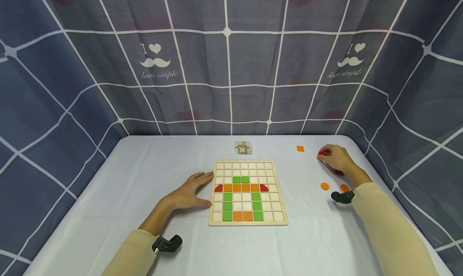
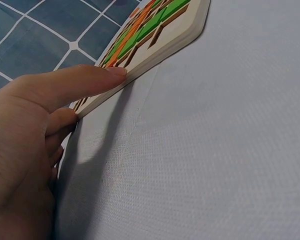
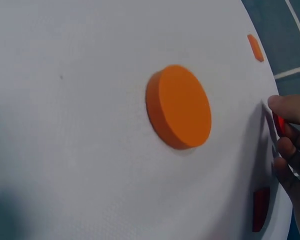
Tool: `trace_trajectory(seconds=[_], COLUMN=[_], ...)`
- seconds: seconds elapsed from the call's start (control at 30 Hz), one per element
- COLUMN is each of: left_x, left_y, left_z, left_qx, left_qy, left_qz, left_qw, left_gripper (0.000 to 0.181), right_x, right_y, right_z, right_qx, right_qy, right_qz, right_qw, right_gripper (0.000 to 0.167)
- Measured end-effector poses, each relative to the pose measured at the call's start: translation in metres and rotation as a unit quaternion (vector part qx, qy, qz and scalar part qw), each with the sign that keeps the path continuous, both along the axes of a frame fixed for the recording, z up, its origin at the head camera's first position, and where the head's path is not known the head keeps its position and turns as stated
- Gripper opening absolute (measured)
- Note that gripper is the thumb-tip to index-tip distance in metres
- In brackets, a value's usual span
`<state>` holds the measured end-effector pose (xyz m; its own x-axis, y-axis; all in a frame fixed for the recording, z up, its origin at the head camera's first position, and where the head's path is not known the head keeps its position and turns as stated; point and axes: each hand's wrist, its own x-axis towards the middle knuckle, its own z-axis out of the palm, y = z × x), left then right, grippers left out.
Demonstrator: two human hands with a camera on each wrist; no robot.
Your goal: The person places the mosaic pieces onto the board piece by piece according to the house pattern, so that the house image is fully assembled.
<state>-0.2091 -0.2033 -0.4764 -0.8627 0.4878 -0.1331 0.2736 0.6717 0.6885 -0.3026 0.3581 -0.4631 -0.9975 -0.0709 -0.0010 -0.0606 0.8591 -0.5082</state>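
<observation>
A wooden grid board [image 1: 285, 221] lies flat, holding green squares [image 1: 227, 206], orange squares [image 1: 237, 216] and two red rounded-corner pieces [image 1: 264, 188]. At its left edge rests my left hand [image 1: 188, 192], fingers stretched out; in the left wrist view the thumb [image 2: 97, 82] touches the rim. My right hand [image 1: 336, 157] pinches a small red piece [image 3: 278, 125] between thumb and fingers at the table's far right. Another red piece [image 1: 339, 172] lies below that hand. Nearer to the wrist are two orange discs [image 1: 325, 186], one partly covered by the wrist camera.
Behind the board a small pattern card [image 1: 243, 148] shows a coloured grid design. An orange square [image 1: 300, 148] lies left of the right hand. Grey checked curtains [image 1: 249, 59] enclose the white-covered table [image 1: 173, 155] at the back and sides.
</observation>
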Motion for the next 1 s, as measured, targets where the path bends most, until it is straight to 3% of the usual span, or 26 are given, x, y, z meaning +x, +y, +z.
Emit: trace_trajectory(seconds=[0.27,0.53,0.83,1.0], left_x=[-0.001,-0.001,-0.002,-0.001], left_y=[-0.001,-0.001,0.000,-0.001], left_z=[-0.001,-0.002,-0.004,-0.003], left_qx=[0.003,0.010,0.004,0.004], left_qy=[0.001,0.010,0.014,0.014], left_qz=[0.000,-0.006,-0.012,-0.010], left_qw=[1.0000,0.9999,0.9998,0.9998], left_gripper=[0.101,0.101,0.100,0.100], right_x=[-0.003,0.002,0.007,0.010], right_y=[-0.029,-0.072,-0.109,-0.129], right_z=[0.011,0.023,0.028,0.030], right_qx=[-0.007,-0.047,-0.069,-0.076], right_qy=[0.041,0.072,0.054,0.037], right_qz=[0.074,0.166,0.242,0.292], right_qw=[0.9964,0.9825,0.9663,0.9528], right_gripper=[0.025,0.019,0.020,0.018])
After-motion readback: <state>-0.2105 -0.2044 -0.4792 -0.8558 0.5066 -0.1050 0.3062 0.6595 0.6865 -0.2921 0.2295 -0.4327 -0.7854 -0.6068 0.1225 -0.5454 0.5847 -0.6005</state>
